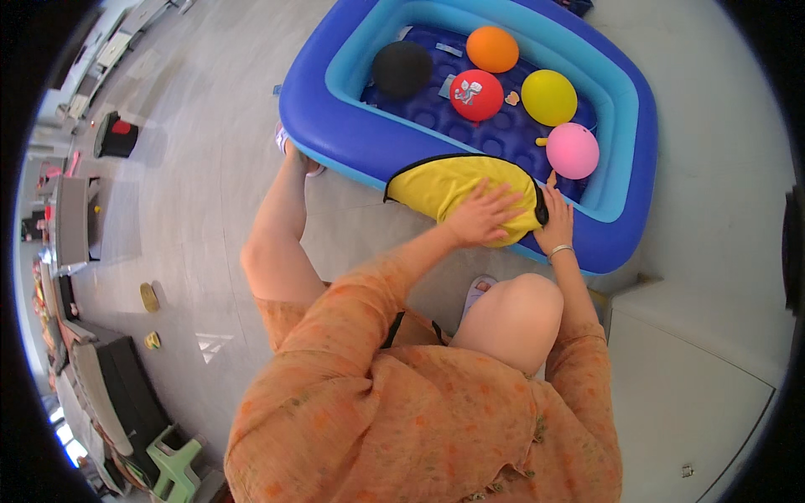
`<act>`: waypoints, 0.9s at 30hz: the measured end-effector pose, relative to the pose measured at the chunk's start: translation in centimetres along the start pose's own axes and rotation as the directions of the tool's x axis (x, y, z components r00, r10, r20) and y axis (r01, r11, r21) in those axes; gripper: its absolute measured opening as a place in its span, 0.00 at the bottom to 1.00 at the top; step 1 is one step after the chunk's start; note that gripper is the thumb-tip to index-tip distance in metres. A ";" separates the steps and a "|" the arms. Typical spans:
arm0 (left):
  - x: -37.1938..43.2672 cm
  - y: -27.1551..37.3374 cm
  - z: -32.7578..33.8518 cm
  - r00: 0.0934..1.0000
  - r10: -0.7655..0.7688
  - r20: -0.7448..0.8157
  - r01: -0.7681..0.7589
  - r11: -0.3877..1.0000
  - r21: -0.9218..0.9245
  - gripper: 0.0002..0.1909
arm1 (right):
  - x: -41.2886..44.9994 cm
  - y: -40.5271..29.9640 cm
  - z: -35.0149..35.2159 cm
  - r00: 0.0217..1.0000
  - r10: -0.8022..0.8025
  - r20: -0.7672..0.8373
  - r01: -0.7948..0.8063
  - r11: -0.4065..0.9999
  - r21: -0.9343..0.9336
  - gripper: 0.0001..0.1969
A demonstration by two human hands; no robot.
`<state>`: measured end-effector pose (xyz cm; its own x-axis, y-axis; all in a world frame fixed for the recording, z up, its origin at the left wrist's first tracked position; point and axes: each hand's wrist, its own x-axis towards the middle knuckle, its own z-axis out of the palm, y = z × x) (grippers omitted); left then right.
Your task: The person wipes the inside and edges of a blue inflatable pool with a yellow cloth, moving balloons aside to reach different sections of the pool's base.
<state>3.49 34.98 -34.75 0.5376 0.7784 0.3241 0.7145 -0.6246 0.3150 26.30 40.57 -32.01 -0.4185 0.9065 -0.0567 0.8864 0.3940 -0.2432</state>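
A piece of yellow cloth (434,185) with black edging lies folded over the near rim of a blue inflatable pool (352,119). Flat on top of it rests my left hand (485,214), slightly blurred, fingers apart. My right hand (556,220), with a bracelet on its wrist, touches the cloth's black-edged right end; whether it grips the cloth I cannot tell. Inside the pool are a black balloon (402,69), an orange balloon (492,49), a printed red balloon (476,94), a yellow balloon (549,97) and a pink balloon (572,151).
My knees flank the pool's near side. A white cabinet (685,383) stands at my right, below a pale wall (710,144). Toward the left are a black bin (117,137), two small loose items (149,297) on the floor, and a green plastic stool (173,465).
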 end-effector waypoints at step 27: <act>4.2 7.6 10.4 -0.165 -0.716 0.679 0.110 -0.697 -0.708 0.36 | 1.4 -1.5 1.5 0.982 -0.110 0.153 0.143 0.965 -0.221 0.44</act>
<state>15.81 34.09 -40.24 -0.2962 0.3607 -0.8844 -0.7560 0.4774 0.4479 24.05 41.04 -33.18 -0.5389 0.8236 -0.1771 0.8392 0.5430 -0.0284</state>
